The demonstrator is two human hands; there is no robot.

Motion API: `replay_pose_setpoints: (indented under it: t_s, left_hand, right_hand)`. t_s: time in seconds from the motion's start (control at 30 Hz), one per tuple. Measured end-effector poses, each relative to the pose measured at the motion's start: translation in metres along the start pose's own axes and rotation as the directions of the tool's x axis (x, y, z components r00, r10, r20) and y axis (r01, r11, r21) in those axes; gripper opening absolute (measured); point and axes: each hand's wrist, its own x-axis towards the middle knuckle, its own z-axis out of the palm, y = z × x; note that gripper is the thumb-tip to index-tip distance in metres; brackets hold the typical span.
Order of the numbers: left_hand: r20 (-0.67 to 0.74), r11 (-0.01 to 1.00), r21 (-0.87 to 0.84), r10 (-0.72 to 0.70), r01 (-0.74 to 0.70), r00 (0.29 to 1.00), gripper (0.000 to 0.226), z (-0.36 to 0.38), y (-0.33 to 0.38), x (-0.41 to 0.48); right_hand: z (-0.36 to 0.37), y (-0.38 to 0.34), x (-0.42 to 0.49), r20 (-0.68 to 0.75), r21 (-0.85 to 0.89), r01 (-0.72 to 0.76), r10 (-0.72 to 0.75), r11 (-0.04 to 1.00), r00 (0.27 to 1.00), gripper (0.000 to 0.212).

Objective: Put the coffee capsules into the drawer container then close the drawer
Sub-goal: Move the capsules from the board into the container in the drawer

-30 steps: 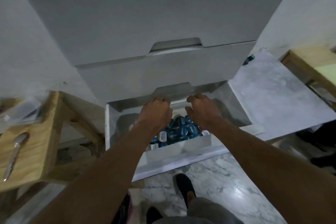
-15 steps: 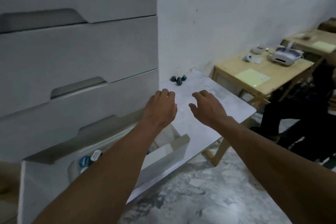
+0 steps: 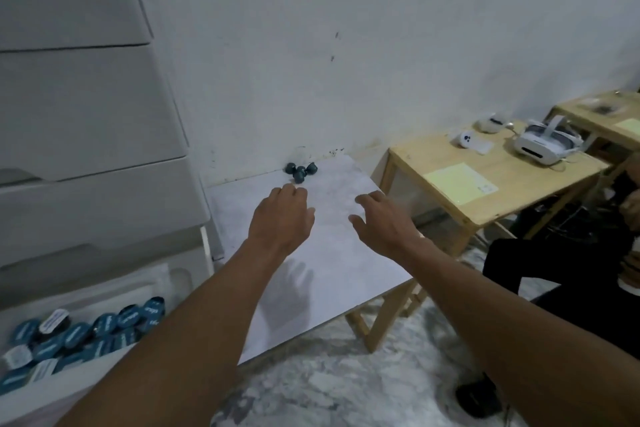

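A small cluster of dark blue coffee capsules [image 3: 300,170] lies at the far edge of the white marble-topped table [image 3: 343,263], against the wall. My left hand [image 3: 282,217] hovers over the table just short of them, fingers loosely bent, holding nothing. My right hand [image 3: 381,218] hangs to its right with fingers spread, also empty. At lower left the bottom drawer [image 3: 162,279] of the grey cabinet stands pulled out, and its white container holds several blue-lidded capsules [image 3: 86,333].
The grey drawer cabinet [image 3: 86,114] fills the left side. A wooden side table [image 3: 485,191] with a white headset [image 3: 543,144] and controllers stands right of the marble one. A person in dark clothes [image 3: 571,270] sits at the far right. The floor is marble.
Both hands have left the drawer and travelled right, out over the marble table toward the loose capsules. My view has swung right with them, so the drawer now sits at lower left.
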Motion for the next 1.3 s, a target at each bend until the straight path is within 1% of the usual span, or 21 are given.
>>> replay_pose_setpoints:
  t_s: [0.1,0.2,0.33,0.4,0.53,0.63,0.7,0.77,0.83,0.93,1.1,1.23,1.3]
  left_hand:
    - [0.03,0.999,0.023,-0.026,0.025,0.999,0.039,0.01,0.0,0.02]
    - [0.044,0.998,0.042,-0.058,0.056,0.997,0.04,0.028,-0.006,0.045]
    - [0.076,0.995,0.051,-0.085,0.081,0.993,0.038,0.056,-0.017,0.092]
    - [0.084,0.993,0.034,-0.111,0.109,0.99,0.035,0.07,-0.024,0.121]
    - [0.101,0.991,-0.016,-0.129,0.132,0.986,0.032,0.095,-0.032,0.174]
    - [0.096,0.984,-0.06,-0.159,0.165,0.983,0.029,0.111,-0.039,0.204]
    - [0.145,0.977,-0.08,-0.187,0.2,0.972,0.028,0.124,-0.044,0.211]
    - [0.155,0.971,-0.09,-0.206,0.222,0.966,0.027,0.138,-0.051,0.221]
    - [0.171,0.948,-0.121,-0.273,0.295,0.947,0.026,0.15,-0.058,0.23]
    - [0.209,0.924,-0.11,-0.34,0.367,0.917,0.023,0.165,-0.065,0.239]
    - [0.247,0.856,-0.143,-0.456,0.497,0.855,0.029,0.188,-0.078,0.26]
    - [0.286,0.826,-0.14,-0.495,0.547,0.82,0.03,0.207,-0.077,0.275]
    - [0.318,0.829,-0.137,-0.482,0.543,0.817,0.029,0.219,-0.078,0.278]
  right_hand:
    - [0.009,0.008,0.024,0.022,0.031,0.025,-0.025,0.999,0.999,0.04]
    - [0.024,0.016,0.053,0.066,0.045,0.064,-0.066,0.997,0.996,0.038]
    - [0.04,0.03,0.105,0.101,0.059,0.066,-0.072,0.996,0.992,0.038]
    - [0.046,0.037,0.133,0.103,0.073,0.053,-0.061,0.996,0.993,0.04]
    - [0.055,0.05,0.187,0.17,0.07,0.027,-0.038,0.997,0.985,0.043]
    - [0.07,0.056,0.222,0.173,0.087,0.001,-0.016,0.996,0.985,0.042]
    - [0.083,0.054,0.234,0.233,0.102,0.002,-0.026,0.995,0.972,0.042]
    - [0.093,0.053,0.25,0.284,0.091,0.032,-0.057,0.995,0.957,0.041]
    - [0.102,0.056,0.269,0.299,0.095,0.045,-0.071,0.994,0.952,0.04]
    - [0.113,0.059,0.296,0.336,0.112,0.057,-0.091,0.992,0.937,0.039]
    - [0.132,0.056,0.339,0.37,0.141,0.077,-0.125,0.987,0.921,0.034]
    - [0.154,0.055,0.37,0.385,0.145,0.088,-0.138,0.986,0.913,0.023]
    - [0.165,0.055,0.38,0.407,0.141,0.088,-0.138,0.986,0.903,0.024]
